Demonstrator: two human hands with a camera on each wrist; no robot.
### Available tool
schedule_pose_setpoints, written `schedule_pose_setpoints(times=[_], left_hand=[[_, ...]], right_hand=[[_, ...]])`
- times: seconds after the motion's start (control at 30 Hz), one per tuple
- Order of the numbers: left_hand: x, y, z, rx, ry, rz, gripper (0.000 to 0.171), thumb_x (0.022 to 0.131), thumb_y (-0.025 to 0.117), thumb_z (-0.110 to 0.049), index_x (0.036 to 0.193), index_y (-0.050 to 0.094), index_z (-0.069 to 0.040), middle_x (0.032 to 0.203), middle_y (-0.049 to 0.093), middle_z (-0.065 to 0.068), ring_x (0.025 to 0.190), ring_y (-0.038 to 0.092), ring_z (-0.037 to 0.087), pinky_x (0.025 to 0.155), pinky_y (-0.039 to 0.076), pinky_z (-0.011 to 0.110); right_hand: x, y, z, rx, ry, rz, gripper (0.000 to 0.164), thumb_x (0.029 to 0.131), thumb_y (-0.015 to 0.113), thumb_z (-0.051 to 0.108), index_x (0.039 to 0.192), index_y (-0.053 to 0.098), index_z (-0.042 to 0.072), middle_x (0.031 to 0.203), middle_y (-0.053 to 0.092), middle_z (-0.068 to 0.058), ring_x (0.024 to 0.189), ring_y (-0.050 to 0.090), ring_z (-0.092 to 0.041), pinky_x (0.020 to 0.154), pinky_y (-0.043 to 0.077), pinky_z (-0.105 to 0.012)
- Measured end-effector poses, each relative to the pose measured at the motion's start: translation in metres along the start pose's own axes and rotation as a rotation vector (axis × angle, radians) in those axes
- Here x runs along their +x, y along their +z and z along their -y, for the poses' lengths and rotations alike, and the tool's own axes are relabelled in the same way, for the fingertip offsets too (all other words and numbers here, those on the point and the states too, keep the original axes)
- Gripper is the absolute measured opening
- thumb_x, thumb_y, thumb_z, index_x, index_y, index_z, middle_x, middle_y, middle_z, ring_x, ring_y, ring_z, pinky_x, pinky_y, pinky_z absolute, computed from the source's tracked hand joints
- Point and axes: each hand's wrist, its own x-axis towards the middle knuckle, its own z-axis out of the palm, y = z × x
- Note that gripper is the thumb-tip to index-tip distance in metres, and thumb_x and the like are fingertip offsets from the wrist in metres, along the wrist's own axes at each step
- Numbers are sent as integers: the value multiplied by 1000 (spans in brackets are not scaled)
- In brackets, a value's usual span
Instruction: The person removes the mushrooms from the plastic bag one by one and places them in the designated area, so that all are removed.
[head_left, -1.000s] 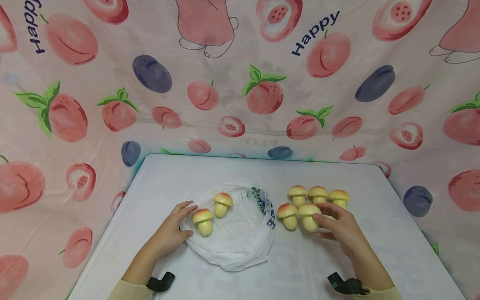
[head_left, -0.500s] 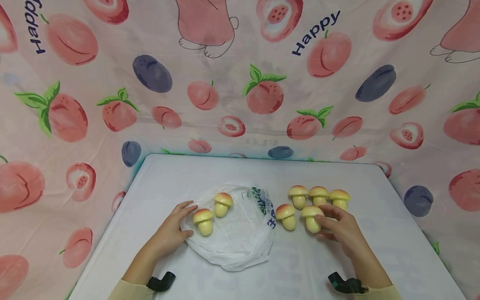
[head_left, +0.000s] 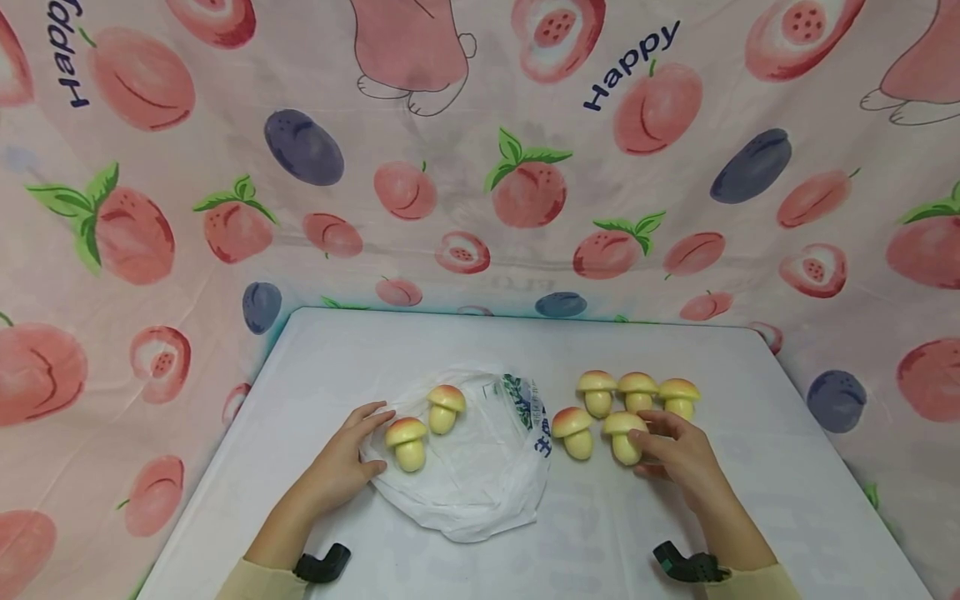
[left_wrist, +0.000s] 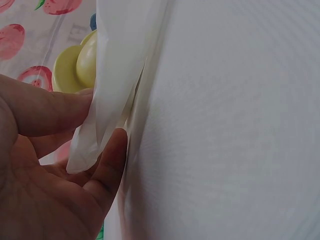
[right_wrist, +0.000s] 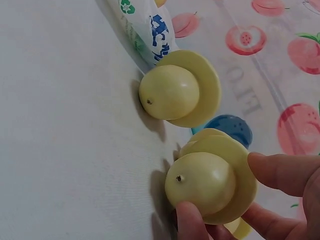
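Note:
In the head view my right hand [head_left: 678, 454] holds a yellow toy mushroom [head_left: 624, 437] with an orange-tinged cap, at the front of a small group. Up close in the right wrist view, its fingers and thumb grip that mushroom [right_wrist: 202, 182] by cap and stem. My left hand [head_left: 341, 458] is at the left edge of a flattened white plastic bag [head_left: 465, 492]. From the left wrist, the bag's edge [left_wrist: 112, 75] runs between thumb and fingers. Two toy mushrooms, one nearer [head_left: 408, 454] and one farther [head_left: 446, 408], lie on the bag.
Left of the held mushroom lies another toy mushroom [head_left: 576, 442], close to the bag. Behind are three more in a row, the middle one [head_left: 637, 390] between its neighbours. Everything rests on a white table [head_left: 600, 533], with a fruit-print cloth [head_left: 450, 150] hanging beyond its far edge.
Over the first half second, my right hand shifts its mushroom slightly right, opening a gap from the one beside it. Since then both hands stay almost still.

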Motion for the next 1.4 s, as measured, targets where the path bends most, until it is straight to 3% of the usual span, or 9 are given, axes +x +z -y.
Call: schedule_pose_setpoints(times=[1.03,1.4], left_hand=[[1,0,3,7,17,-12,75,89,76,7,158,53,-10,174,33,11,163,30,46,128,31,68],[1,0,4,9,22,-11,75,89,77,7,158,53,-10,175,33,11,163,30,46,128,31,68]], right_hand=[[1,-6,-4,-13,-36,-14,70,102,75,26,158,46,-3,153,52,-26,98,66,4,85,67,-33],[-7,-16,-2,-24,-48,-24,68,103,74,25,158,46,-3,151,57,-26,97,72,-4,86,67,-34]])
